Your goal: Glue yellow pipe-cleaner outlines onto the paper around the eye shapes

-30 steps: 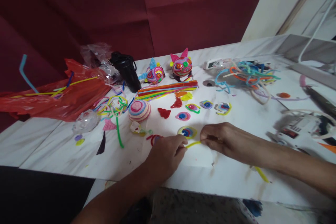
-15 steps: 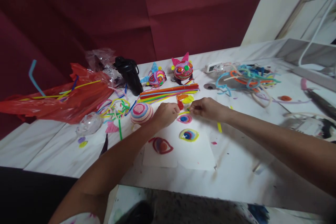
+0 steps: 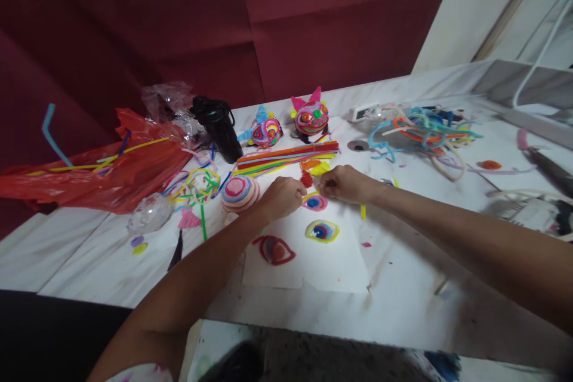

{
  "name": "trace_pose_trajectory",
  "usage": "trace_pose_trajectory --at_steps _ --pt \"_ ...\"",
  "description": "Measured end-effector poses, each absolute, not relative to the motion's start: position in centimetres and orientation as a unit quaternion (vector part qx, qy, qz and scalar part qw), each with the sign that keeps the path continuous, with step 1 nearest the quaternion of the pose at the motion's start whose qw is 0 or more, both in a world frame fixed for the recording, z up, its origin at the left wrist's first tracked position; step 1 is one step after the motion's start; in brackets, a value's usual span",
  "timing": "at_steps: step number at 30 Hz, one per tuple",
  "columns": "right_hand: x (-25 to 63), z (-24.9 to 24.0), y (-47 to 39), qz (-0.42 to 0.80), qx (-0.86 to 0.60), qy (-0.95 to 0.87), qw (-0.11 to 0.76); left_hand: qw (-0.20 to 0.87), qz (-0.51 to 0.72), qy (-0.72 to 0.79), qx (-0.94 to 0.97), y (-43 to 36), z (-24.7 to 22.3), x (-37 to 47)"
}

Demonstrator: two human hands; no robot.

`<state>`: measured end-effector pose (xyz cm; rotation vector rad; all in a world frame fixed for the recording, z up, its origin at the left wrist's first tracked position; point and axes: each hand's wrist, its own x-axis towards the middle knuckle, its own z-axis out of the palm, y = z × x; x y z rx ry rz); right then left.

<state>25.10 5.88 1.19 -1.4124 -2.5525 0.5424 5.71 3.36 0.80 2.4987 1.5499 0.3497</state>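
Observation:
On a white sheet (image 3: 335, 268) lie a dark red eye shape (image 3: 274, 250), a yellow-edged eye shape (image 3: 322, 231) and a pink-edged eye shape (image 3: 316, 202). My left hand (image 3: 286, 196) is closed at the upper left of the pink-edged eye, its fingertips on a yellow strip (image 3: 308, 196). My right hand (image 3: 338, 184) pinches at the other side, the strip running toward its fingers; its exact hold is too small to tell. Just behind the hands are yellow (image 3: 320, 168), orange and red (image 3: 307, 180) pieces.
Behind stand two colourful animal heads (image 3: 311, 116), a bundle of coloured stems (image 3: 286, 156) and a black bottle (image 3: 218, 128). A striped ball (image 3: 240, 193) and red plastic bag (image 3: 134, 161) are left; tangled stems (image 3: 425, 131) lie right.
The yellow strip now bends down closer to the top of the pink-edged eye. My right hand has moved slightly left. The view has shifted a little.

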Motion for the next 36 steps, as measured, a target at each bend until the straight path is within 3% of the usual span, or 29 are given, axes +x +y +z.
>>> trace_pose_trajectory --at_steps 20,36 --pt "24.8 1.6 5.3 0.155 -0.474 -0.864 0.065 0.038 0.038 0.509 0.859 2.0 1.7 6.9" --pt "25.7 3.1 4.0 0.194 -0.470 -0.850 0.140 0.153 0.145 0.521 0.827 2.0 2.2 5.7"
